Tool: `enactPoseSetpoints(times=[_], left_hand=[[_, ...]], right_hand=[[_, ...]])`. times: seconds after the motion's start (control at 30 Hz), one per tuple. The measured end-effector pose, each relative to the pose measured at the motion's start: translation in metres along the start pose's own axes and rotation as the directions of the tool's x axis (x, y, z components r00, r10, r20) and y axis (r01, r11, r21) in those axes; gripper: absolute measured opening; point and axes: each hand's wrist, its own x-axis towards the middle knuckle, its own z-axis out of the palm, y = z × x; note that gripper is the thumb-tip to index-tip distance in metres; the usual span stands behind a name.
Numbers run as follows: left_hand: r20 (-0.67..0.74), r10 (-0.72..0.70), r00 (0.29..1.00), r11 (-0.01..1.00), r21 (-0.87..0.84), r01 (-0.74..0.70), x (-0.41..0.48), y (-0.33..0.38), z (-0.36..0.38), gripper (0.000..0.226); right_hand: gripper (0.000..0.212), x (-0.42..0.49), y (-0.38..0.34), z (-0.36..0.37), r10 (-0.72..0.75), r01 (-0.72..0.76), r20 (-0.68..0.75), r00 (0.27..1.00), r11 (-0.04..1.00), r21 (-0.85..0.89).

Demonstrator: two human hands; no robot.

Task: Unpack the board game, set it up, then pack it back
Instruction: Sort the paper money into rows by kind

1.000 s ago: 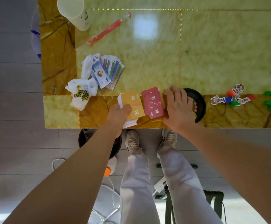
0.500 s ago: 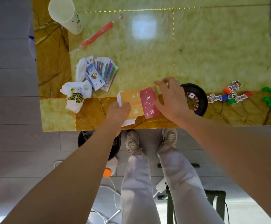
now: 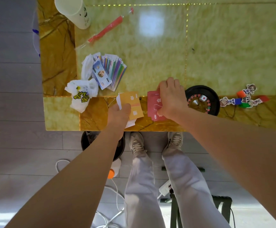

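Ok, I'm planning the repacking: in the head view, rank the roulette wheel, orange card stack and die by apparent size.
Largest: roulette wheel.
Then: orange card stack, partly hidden by the left hand.
Smallest: die.

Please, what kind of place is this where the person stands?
Probably a room in a home, though I cannot be sure: a glossy stone-patterned table on a grey plank floor, a white power strip with loose cables on that floor, and a toy roulette wheel on the table.

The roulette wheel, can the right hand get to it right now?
Probably yes: the roulette wheel sits just beside the right hand with nothing between them, though that hand is gripping the red cards.
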Motion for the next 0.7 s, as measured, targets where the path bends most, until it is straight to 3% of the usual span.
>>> enactPoseSetpoints(times=[0.2,0.4,0.5,0.63,0.7], left_hand=[[0.014,-0.012,1.0,1.0,0.007,0.012,0.001,0.002,-0.001,0.017],[0.04,-0.004,0.999,1.0,0.006,0.003,0.003,0.002,-0.002,0.021],[0.035,-0.009,0.999,1.0,-0.001,0.009,0.007,0.0,-0.002,0.02],[0.027,-0.011,1.0,1.0,-0.006,0.012,0.008,0.0,-0.001,0.02],[0.023,-0.001,1.0,1.0,-0.021,0.002,0.005,0.004,0.0,0.021]], right_hand=[[0.068,-0.002,-0.001,-0.001,-0.028,0.028,-0.013,1.0,0.999,0.023],[0.064,-0.015,0.001,0.009,-0.049,0.053,-0.022,0.999,0.951,0.304],[0.051,-0.015,0.004,0.013,-0.06,0.061,-0.015,0.998,0.904,0.424],[0.037,-0.01,0.011,0.0,-0.009,-0.086,0.142,0.99,0.753,0.652],[0.032,-0.008,0.013,-0.011,-0.024,-0.244,0.296,0.955,0.507,0.827]])
